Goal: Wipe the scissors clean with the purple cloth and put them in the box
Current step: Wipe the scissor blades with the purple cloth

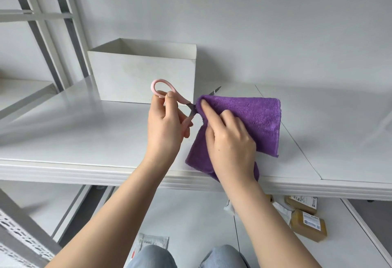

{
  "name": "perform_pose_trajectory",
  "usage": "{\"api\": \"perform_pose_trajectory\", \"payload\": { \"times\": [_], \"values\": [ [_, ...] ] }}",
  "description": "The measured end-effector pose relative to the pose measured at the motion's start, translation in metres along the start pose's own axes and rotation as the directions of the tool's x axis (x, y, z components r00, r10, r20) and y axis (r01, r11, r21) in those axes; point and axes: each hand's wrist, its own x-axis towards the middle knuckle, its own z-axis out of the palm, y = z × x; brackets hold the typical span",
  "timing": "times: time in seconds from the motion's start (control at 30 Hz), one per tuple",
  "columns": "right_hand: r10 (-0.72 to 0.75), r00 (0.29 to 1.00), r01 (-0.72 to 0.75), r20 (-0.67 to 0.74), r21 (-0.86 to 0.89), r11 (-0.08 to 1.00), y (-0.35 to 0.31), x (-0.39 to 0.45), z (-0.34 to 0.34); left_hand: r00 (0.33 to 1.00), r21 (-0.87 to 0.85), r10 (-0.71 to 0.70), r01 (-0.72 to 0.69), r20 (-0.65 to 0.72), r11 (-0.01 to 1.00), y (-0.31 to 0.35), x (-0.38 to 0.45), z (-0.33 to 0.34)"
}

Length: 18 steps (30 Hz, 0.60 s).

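**Blades in the cloth, box waiting behind**

Down low, denim knees and parcels on the floor under the worktop. Up we come to the action: the right hand has its fingers curled round the purple cloth, index finger pressing a fold of it onto the blades. The left hand pinches the pink-handled scissors at the handle, thumb and fingers closed on the loops. Both are held above the worktop's near edge, the cloth hanging from the hand.

Here's the key line: the scissors' long axis runs from the handle at the left up and right to the tip, which pokes out past the cloth's top corner, pointing towards the white box. That open-topped box sits just behind the hands, slightly left, so by my reckoning the left hand, already holding the handle, has the shorter trip. Wiping looks mid-stroke, drop-off yet to come.
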Motion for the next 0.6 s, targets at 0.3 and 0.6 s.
{"api": "perform_pose_trajectory", "payload": {
  "times": [0.3, 0.6],
  "values": [
    [-0.031, 1.0, 0.031, -0.003, 0.016, 0.999, -0.007, -0.003, -0.003, 1.0, -0.03, 0.001, -0.001, 0.008, 1.0, 0.005, 0.001, 0.0],
    [-0.032, 0.999, 0.031, 0.015, 0.037, 0.999, -0.011, -0.005, -0.005, 1.0, -0.044, -0.012, 0.012, 0.007, 0.999, 0.005, 0.001, 0.002]
  ]
}}
